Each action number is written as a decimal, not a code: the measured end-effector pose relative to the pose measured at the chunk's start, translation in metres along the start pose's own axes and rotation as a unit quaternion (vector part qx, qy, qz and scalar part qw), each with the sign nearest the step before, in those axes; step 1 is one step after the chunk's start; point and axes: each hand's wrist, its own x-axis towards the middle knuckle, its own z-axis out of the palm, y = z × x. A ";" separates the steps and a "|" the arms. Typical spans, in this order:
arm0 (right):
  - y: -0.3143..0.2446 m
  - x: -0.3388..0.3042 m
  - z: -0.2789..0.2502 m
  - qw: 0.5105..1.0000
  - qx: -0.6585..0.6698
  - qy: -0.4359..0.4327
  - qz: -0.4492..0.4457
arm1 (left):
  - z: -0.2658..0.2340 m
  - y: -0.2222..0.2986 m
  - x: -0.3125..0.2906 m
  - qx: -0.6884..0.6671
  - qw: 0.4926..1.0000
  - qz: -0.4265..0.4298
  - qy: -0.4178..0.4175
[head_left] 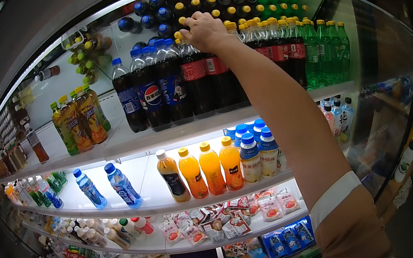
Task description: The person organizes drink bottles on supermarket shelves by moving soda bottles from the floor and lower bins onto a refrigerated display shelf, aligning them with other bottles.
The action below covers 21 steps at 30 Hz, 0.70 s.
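My right hand [207, 31] reaches over the top shelf of a lit drinks cooler, its fingers bent down among the bottle tops. It is closed, but what lies inside its grip is hidden. Directly beneath stands a cola bottle [217, 67] with a red label, its cap covered by the hand. Another red-labelled cola bottle [193, 70] is just left of it, and cola bottles with blue caps [151, 92] fill the row further left. Beyond my wrist, more red-labelled bottles [279, 52] and green soda bottles [324, 49] continue the row. My left hand is out of view.
Yellow tea bottles [77, 123] stand left on the same shelf [174, 132]. Below are orange juice bottles [212, 169], blue-capped bottles [250, 157] and two blue bottles [120, 184]. Small snack packets [222, 224] lie lower down. A mirrored back repeats the bottle tops.
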 end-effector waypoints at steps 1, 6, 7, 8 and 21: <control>-0.004 0.004 0.002 1.000 0.005 -0.009 0.013 | 0.000 0.001 0.006 0.028 0.999 0.017 0.001; -0.012 0.001 -0.001 0.996 -0.012 -0.082 -0.022 | 0.009 -0.003 0.017 -0.022 1.000 -0.004 0.007; -0.009 0.001 -0.002 0.997 -0.003 -0.074 -0.023 | 0.011 -0.006 0.018 -0.021 1.000 -0.005 0.006; -0.004 -0.001 -0.005 0.998 0.008 -0.066 -0.025 | 0.012 -0.009 0.019 -0.019 1.000 -0.006 0.006; 0.031 0.009 -0.006 0.993 0.080 -0.072 -0.045 | 0.030 -0.020 0.026 -0.069 0.996 -0.050 -0.033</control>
